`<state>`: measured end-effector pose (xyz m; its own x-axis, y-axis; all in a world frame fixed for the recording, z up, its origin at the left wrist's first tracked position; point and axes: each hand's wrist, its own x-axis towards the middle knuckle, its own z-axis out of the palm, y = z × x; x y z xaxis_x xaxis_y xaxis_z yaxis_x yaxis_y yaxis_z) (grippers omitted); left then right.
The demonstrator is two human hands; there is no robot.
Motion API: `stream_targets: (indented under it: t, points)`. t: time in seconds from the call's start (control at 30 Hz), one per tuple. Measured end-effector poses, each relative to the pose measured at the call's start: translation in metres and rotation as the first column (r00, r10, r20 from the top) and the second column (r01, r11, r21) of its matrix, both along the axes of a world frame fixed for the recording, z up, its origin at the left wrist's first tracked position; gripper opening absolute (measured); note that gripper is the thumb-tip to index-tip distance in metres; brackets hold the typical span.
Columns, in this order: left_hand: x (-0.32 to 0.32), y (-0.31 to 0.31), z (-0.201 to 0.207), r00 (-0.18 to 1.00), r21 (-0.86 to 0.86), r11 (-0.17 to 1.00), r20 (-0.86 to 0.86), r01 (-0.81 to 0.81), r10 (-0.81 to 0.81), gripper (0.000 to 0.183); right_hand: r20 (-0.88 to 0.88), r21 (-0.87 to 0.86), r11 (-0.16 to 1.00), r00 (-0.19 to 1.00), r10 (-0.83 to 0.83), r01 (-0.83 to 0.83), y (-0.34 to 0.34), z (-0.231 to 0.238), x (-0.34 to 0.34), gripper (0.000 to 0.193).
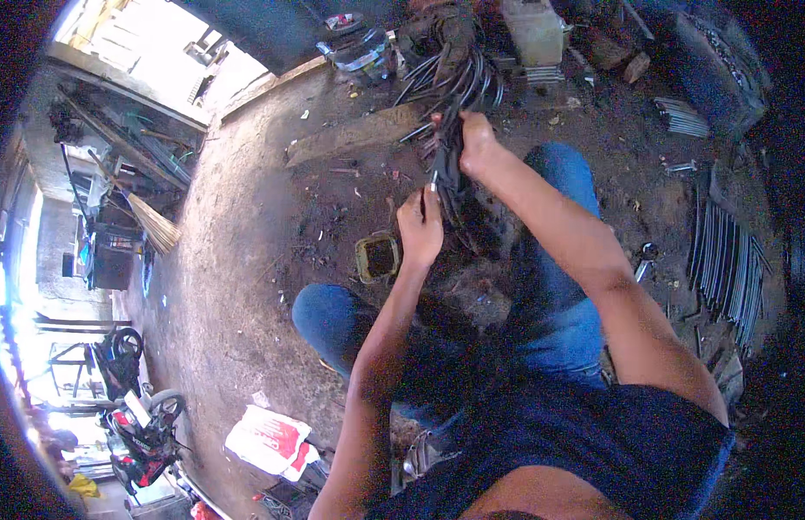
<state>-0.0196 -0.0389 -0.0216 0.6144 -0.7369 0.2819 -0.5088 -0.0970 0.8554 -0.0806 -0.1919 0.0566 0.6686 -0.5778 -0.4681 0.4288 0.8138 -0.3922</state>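
Dark bundle (449,163) clamped in the right hand (479,143), left hand (421,230) just below.
It reaches down from that fist to beside the left hand, near a silvery piece (433,185); that hand's grip cannot be told. Metal rods (485,82) fan beyond.

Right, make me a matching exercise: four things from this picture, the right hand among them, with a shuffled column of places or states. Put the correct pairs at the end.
Things
1. Right hand
2. Square tub
3. Broom
4. Slender rods

Places or states
A. Side by side on the floor at the picture's right
B. Pale tan bristles, toward the picture's left
C. Fingers around the dark bundle
D. On the floor near the left hand, dark inside

Pairs
1-C; 2-D; 3-B; 4-A
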Motion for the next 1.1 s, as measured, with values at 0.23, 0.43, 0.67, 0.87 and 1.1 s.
stream_targets:
  t: [0.23,0.43,0.67,0.87,1.1]
  points:
    - [0.005,-0.006,-0.013,0.991,-0.059,0.997,-0.126,-0.042,0.034,0.039,-0.078,-0.243,0.943,0.973,0.216,-0.229,0.029,-0.050,0.014,0.034]
    - [0.002,-0.003,0.002,0.941,-0.023,0.999,-0.338,-0.037,0.027,0.030,-0.132,-0.178,0.969,0.980,0.147,-0.169,0.024,-0.042,0.007,0.019]
    - [0.009,-0.005,-0.012,0.984,0.009,0.999,-0.176,0.041,-0.038,0.011,-0.090,-0.207,0.978,0.996,0.001,-0.020,0.012,-0.053,0.011,0.010]
    - [0.026,-0.004,-0.003,0.798,-0.177,0.984,-0.596,-0.027,-0.086,0.009,-0.353,-0.851,0.399,0.934,0.048,-0.342,-0.018,-0.081,0.004,0.010]
    - [0.048,0.014,0.015,0.920,-0.149,0.985,-0.392,-0.088,0.023,0.016,-0.734,-0.659,-0.124,0.598,0.322,-0.742,0.032,-0.025,-0.015,0.069]
